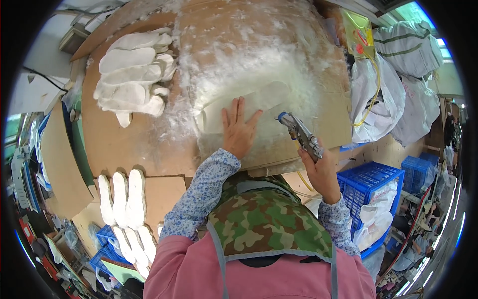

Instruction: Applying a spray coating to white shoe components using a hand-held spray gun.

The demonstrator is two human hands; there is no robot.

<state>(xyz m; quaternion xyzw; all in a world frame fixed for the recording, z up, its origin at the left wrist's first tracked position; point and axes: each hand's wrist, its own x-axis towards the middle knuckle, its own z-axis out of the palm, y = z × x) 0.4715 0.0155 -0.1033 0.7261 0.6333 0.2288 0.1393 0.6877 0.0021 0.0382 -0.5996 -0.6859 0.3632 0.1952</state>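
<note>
My left hand point(240, 133) lies flat with its fingers stretched out, pressing on a pale insole point(214, 115) on the cardboard-covered table. The insole is hard to make out amid whitish overspray or fluff, and part of it is hidden under the fingers. My right hand point(322, 173) is wrapped round a metal spray gun point(301, 133) with a blue nozzle ring. Its nozzle points toward the insole, a little apart from it. A yellow hose point(304, 180) hangs below the gun.
A heap of white insoles point(132, 74) lies at the table's far left. Several more insoles point(119, 199) are laid out at the near left. White sacks point(381, 97) and a yellow container point(359, 32) stand right. Blue crates point(366, 184) sit at the lower right.
</note>
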